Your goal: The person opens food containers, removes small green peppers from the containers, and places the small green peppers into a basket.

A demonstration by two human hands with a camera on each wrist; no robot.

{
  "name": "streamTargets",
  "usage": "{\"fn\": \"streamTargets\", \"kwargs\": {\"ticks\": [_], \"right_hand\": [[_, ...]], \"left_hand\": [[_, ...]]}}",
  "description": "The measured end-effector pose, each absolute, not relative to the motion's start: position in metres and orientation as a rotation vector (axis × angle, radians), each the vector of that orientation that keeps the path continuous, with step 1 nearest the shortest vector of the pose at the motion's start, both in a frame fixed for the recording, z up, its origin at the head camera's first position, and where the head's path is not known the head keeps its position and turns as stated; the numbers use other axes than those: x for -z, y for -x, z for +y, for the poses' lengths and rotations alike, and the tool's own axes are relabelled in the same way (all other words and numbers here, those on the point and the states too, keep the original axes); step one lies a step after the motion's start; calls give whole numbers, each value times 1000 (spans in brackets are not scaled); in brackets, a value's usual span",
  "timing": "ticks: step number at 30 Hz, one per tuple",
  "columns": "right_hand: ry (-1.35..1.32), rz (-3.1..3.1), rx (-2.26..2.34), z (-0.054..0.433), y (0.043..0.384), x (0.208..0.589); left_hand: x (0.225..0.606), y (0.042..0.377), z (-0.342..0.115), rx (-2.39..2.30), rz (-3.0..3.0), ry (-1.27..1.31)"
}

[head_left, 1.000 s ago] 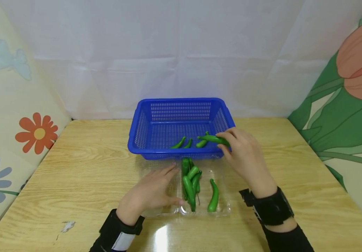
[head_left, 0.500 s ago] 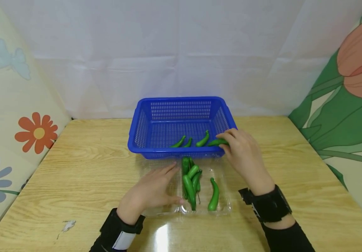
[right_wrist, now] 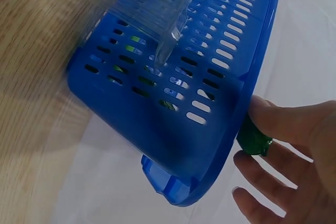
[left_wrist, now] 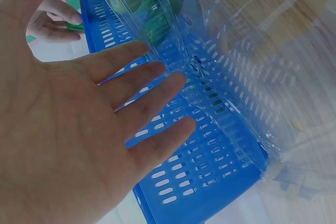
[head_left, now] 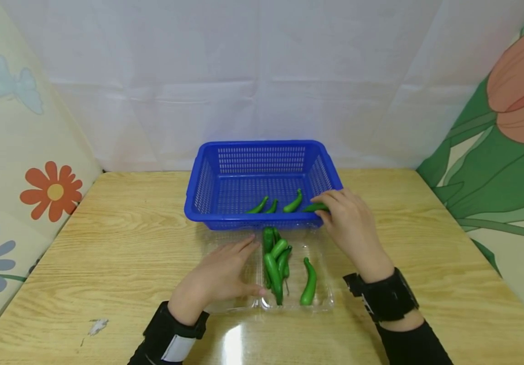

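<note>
At the front right corner of the blue basket (head_left: pixel 262 218), my right hand (head_left: pixel 353 228) pinches a green chili pepper (head_left: pixel 315 207) between thumb and fingers. In the right wrist view, the chili's thick end (right_wrist: pixel 253 139) shows by the basket's rim. Several more chilies (head_left: pixel 293 201) lie on the basket floor. My left hand (head_left: pixel 221 274) rests with spread, straight fingers over the left half of a clear plastic clamshell box (head_left: pixel 321 299). In its right half lie a cluster of chilies (head_left: pixel 273 268) and one separate chili (head_left: pixel 309 282).
Box and basket stand close together on a wood-grain table (head_left: pixel 129 243), the basket behind. A white cloth (head_left: pixel 262 81) hangs at the table's back edge. Flower-patterned panels (head_left: pixel 508 132) flank both sides. A pale torn patch (head_left: pixel 98 327) marks the table at front left.
My right hand has lowered the chili from above the basket rim down into its front right corner. The left hand has stayed in place.
</note>
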State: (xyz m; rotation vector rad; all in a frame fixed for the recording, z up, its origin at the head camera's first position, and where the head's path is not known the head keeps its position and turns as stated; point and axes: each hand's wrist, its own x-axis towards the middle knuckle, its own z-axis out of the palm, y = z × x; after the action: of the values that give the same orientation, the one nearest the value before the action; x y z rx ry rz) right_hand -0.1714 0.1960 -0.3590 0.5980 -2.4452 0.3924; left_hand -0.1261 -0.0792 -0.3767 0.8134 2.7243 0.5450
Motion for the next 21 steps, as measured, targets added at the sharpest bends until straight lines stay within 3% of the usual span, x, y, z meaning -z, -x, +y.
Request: {"fn": "streamTargets", "kwargs": {"ticks": [21], "right_hand": [[-659, -2426, -400, 195, 173, 357]], "left_hand": [[378, 127, -79, -514, 2731, -806]]}}
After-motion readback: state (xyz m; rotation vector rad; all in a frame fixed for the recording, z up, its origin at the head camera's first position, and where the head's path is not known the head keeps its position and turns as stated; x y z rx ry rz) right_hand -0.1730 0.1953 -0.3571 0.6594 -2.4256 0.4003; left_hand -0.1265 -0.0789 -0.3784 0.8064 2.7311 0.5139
